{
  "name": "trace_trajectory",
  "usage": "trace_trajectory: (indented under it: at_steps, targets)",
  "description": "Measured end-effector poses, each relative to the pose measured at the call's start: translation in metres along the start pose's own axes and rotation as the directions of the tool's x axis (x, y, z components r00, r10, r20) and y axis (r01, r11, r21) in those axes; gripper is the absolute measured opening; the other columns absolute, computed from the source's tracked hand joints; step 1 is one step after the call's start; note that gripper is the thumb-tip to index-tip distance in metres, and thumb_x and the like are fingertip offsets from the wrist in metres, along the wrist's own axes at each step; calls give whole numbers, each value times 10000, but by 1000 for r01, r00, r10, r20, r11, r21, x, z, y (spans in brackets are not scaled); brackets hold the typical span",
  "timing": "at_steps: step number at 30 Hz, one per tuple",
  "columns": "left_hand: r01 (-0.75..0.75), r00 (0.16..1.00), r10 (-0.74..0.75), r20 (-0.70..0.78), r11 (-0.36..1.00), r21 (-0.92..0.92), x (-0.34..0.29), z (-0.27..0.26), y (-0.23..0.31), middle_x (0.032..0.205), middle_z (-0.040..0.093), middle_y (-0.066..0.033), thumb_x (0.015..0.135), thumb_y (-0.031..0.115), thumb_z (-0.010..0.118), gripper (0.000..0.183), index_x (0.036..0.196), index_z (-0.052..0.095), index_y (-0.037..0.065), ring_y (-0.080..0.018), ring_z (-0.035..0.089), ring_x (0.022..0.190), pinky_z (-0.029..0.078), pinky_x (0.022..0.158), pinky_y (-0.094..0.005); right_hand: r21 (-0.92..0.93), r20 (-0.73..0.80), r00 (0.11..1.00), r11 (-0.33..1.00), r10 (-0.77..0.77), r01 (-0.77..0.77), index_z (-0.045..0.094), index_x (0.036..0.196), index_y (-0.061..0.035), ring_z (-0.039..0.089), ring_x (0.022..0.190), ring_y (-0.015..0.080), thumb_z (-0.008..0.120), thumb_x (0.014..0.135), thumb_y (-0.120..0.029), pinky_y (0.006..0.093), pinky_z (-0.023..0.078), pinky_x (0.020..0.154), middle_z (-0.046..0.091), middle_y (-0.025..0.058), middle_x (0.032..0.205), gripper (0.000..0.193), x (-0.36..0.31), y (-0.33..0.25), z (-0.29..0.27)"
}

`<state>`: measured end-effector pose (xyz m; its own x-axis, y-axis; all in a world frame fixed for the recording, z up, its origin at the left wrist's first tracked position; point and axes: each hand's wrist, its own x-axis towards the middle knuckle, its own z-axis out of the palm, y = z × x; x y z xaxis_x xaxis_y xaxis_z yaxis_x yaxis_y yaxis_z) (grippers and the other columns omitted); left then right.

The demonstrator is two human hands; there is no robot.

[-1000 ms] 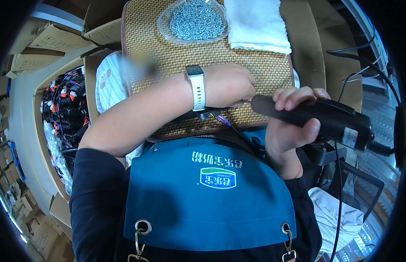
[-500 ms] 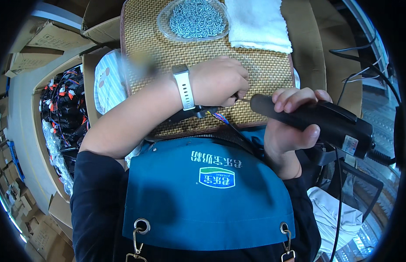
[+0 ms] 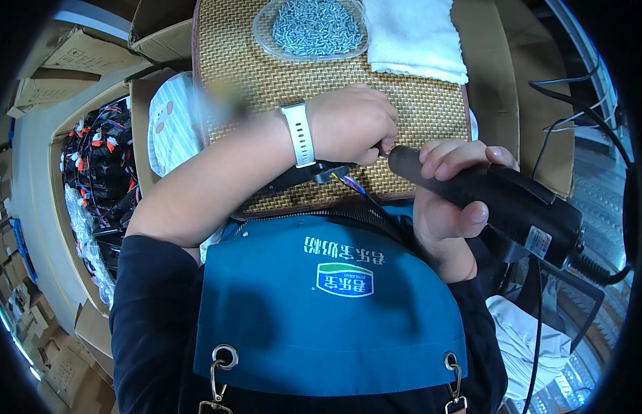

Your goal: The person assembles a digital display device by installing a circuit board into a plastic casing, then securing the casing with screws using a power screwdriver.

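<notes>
My right hand (image 3: 445, 200) is wrapped round a black corded electric screwdriver (image 3: 511, 207), held nearly level with its nose pointing left. The nose is close to the curled fingers of my left hand (image 3: 354, 125), which rests knuckles up over a woven mat (image 3: 266, 86). Those fingers are closed by the bit, and what they pinch is hidden. Under my left wrist lies a long black part (image 3: 297, 179), partly covered by the forearm. Coloured wires (image 3: 350, 183) run from its right end toward my apron.
Beyond my hands, a clear plastic bowl (image 3: 267, 50) holds many small silver screws (image 3: 317, 27). A folded white cloth (image 3: 417, 41) lies to its right. An open carton (image 3: 59, 200) at the left contains black wired parts (image 3: 100, 165). The screwdriver's coiled cord (image 3: 597, 272) hangs at the right.
The screwdriver and my right hand have shifted slightly left, bringing the nose nearer my left fingers. My left hand has moved slightly right and stays closed.
</notes>
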<state>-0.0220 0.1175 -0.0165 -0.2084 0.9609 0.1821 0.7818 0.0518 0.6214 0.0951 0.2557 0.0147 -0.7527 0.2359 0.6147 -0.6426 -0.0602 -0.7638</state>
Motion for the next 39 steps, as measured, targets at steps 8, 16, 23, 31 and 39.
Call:
trace_trajectory:
  at_steps: [8,16,23,31,39]
  targets:
    - [-5,1000,5,5,999,34,0,0,2,825,594,-24,657,138,721,149,781,645,104,-230,568,917,434,865,-375,-120,82,996,992,-36,45,368,1220,-60,550,638,191,582,895,-527,345,490,627,544,93,752,607,0,-3,1]
    - [-35,999,33,35,997,66,5,1,4,810,600,-28,687,147,721,126,771,636,107,-235,578,904,447,832,-385,5,32,999,1000,24,-24,354,1248,-57,586,725,216,646,889,-442,378,505,714,575,117,819,601,-3,-9,-8]
    - [-46,997,36,74,991,129,9,-2,12,825,596,-67,753,108,645,74,775,625,41,-237,575,902,495,797,-352,-31,11,997,997,-77,77,415,1261,-82,521,636,173,569,865,-601,343,454,646,508,64,760,671,7,-21,-13]
    - [-98,993,51,107,861,499,7,-5,15,840,608,-53,784,141,565,113,784,639,55,-205,585,895,497,798,-301,-34,19,997,996,-80,81,428,1258,-75,527,631,169,560,866,-600,345,451,626,504,64,755,669,6,-19,-16]
    - [-84,993,114,-35,878,472,11,-40,-1,821,624,-106,789,160,593,130,782,648,43,-269,621,854,519,780,-356,-22,-3,998,997,-70,69,432,1247,-69,525,626,168,554,865,-591,344,449,623,496,61,744,658,9,-18,-14]
